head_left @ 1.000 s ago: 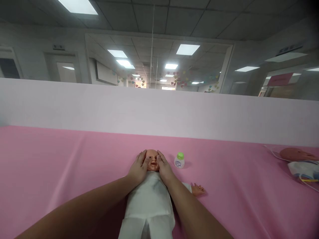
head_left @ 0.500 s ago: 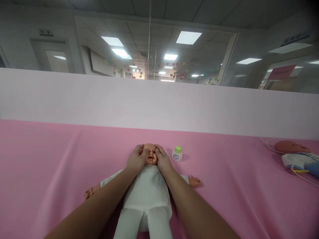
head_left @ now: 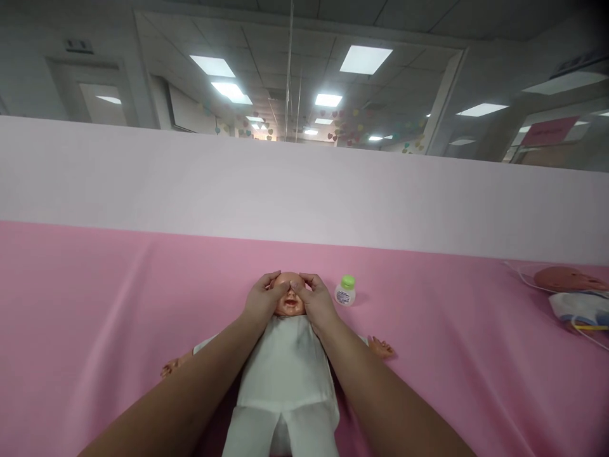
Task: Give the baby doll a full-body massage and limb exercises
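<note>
Lengthwise, the doll (head_left: 288, 365) (face up) points headfirst away.

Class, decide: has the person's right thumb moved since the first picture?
Yes: judged against the doll's mouth, the right thumb has shifted up and inward, toward the left thumb.

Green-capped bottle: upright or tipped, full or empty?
Upright: the bottle stands on the pink sheet, green cap uppermost. Full or empty: cannot tell, too small in view.
</note>
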### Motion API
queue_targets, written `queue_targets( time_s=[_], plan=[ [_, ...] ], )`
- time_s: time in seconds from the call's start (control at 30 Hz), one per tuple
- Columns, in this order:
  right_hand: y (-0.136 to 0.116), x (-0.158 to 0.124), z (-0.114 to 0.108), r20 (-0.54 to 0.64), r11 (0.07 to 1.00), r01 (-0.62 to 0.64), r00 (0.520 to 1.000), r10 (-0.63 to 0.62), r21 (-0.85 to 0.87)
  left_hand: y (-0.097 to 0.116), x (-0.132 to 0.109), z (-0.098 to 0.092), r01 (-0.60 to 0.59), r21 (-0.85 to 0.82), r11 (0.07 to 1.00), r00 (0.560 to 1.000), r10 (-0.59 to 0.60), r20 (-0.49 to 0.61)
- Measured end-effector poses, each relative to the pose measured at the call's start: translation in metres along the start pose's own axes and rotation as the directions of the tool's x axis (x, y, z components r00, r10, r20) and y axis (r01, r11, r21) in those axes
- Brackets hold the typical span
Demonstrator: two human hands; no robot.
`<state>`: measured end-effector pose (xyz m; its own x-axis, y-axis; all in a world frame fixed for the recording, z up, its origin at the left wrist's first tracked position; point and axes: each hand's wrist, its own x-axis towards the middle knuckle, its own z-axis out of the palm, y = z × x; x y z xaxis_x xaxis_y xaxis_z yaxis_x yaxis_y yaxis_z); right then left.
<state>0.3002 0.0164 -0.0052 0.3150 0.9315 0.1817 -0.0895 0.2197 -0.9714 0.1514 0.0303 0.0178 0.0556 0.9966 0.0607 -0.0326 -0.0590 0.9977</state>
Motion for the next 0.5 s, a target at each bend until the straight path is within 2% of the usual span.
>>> queue_targets(
  time_s=[0.17,0.37,0.5],
  plan=[
    [0.012,0.006,-0.001,-0.029,1.0,0.009,1.0,-0.009,0.014,-0.004,0.0,0.004,-0.026,-0.058,0.998,1.0,0.025,-0.017],
    [0.014,0.004,-0.006,0.059,0.97,-0.09,0.995,0.079,0.228,-0.008,0.001,0.003,-0.018,-0.113,0.993,0.999,0.013,-0.047],
    [0.013,0.002,-0.01,0.096,0.949,-0.131,0.99,0.107,0.286,-0.011,0.0,0.001,-0.029,-0.122,0.992,0.999,0.026,-0.032]
  ],
)
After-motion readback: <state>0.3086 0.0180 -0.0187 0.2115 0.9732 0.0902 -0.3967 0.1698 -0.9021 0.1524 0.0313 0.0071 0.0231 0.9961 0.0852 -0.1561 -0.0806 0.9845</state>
